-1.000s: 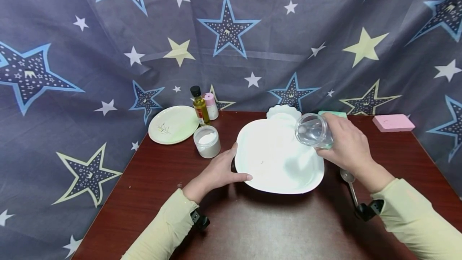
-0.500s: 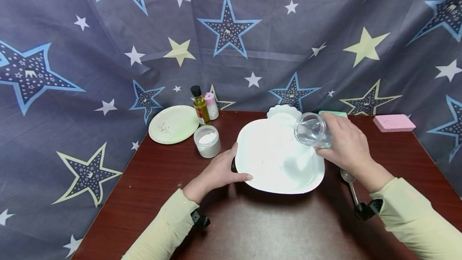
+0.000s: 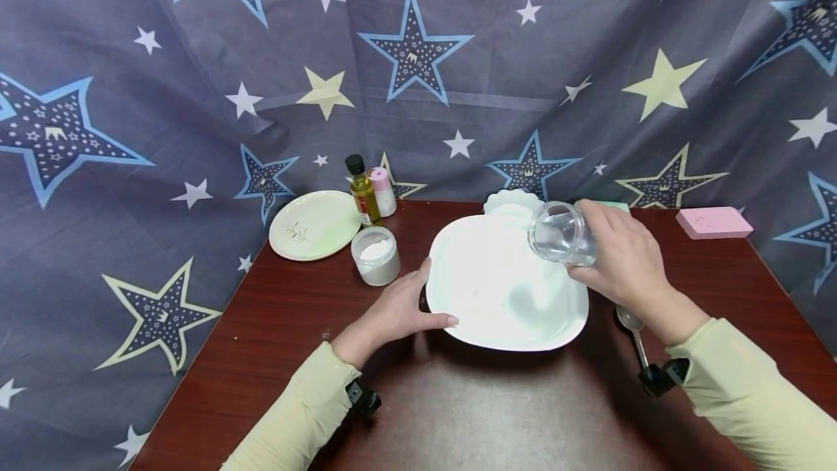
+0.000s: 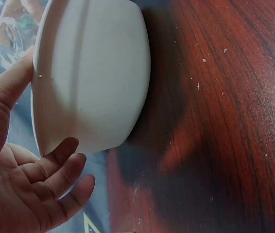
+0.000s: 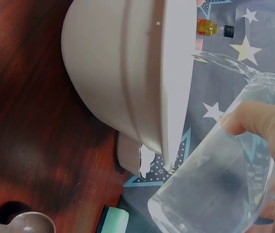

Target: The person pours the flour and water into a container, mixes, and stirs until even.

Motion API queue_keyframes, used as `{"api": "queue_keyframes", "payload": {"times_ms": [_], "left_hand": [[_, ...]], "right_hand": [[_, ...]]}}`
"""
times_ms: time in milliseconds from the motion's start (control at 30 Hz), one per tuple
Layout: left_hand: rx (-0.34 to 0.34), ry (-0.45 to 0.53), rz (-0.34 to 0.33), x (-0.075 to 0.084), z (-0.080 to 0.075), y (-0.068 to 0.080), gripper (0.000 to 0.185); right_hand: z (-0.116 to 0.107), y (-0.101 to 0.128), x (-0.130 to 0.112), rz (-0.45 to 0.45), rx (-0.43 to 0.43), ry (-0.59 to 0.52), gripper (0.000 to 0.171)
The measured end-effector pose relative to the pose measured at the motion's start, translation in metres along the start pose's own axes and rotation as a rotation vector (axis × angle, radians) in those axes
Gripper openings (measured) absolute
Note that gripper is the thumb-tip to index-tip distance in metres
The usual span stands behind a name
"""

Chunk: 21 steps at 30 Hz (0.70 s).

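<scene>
The white bowl (image 3: 506, 286) sits mid-table; your left hand (image 3: 395, 315) cups its near-left rim, thumb on the edge, fingers relaxed. Your right hand (image 3: 624, 260) grips a clear glass (image 3: 559, 235), tipped over the bowl's far-right side. Beyond the bowl stands an oil bottle (image 3: 362, 191).

Fingers (image 5: 261, 121) hold a tilted glass (image 5: 215, 187) beside the white bowl (image 5: 128, 68)
</scene>
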<state>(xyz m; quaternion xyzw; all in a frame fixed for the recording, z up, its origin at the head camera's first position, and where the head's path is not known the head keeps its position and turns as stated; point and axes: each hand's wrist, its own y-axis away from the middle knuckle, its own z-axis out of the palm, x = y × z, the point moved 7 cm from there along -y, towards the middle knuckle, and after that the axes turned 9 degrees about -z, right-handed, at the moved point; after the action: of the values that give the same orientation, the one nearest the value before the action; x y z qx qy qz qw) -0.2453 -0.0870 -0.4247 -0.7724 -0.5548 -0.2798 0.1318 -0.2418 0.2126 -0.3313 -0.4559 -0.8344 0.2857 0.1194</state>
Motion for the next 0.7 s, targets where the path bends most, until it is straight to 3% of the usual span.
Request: {"api": "queue_keyframes", "payload": {"times_ms": [433, 700], "left_hand": [[0.012, 0.003, 0.011, -0.0005, 0.0004, -0.0012, 0.112], [0.009, -0.005, 0.001, -0.0007, 0.0004, -0.0006, 0.113]], "right_hand": [[0.0017, -0.0049, -0.0073, -0.016, -0.024, 0.012, 0.081], [0.0011, -0.0072, -0.0106, -0.051, 0.006, 0.023, 0.081]]}}
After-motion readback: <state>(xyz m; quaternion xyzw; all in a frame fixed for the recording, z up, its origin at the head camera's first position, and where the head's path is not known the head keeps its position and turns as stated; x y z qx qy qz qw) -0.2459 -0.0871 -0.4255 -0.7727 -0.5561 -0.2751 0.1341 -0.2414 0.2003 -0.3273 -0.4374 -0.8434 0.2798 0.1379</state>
